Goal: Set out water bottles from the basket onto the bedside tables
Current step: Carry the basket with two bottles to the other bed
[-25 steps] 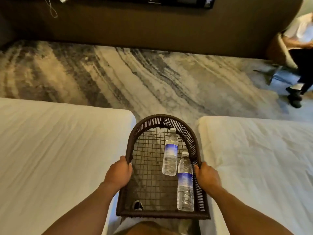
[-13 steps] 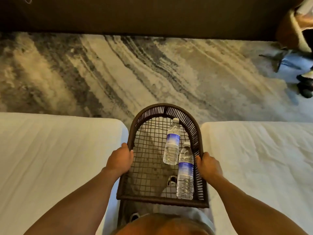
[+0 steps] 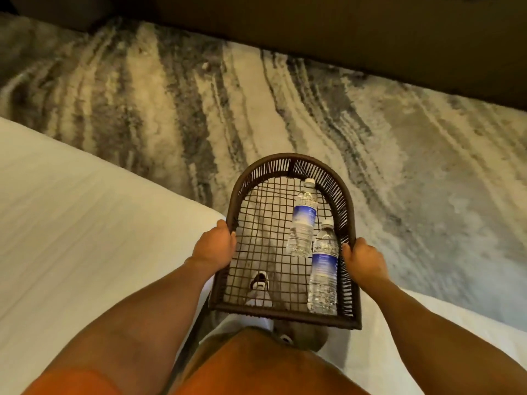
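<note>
We carry basket [image 3: 291, 163], left hand [image 3: 214, 246] and right hand [image 3: 363, 260] both gripping its sides. Two bottles [image 3: 302, 220] lie lengthwise, caps pointing away, nearer right hand.

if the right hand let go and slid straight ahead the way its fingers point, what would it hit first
Probably the nearer water bottle. The right hand grips the basket at its right rim, fingers curling inward over the edge, and that bottle lies just inside. Depth is unclear from this view.
</note>
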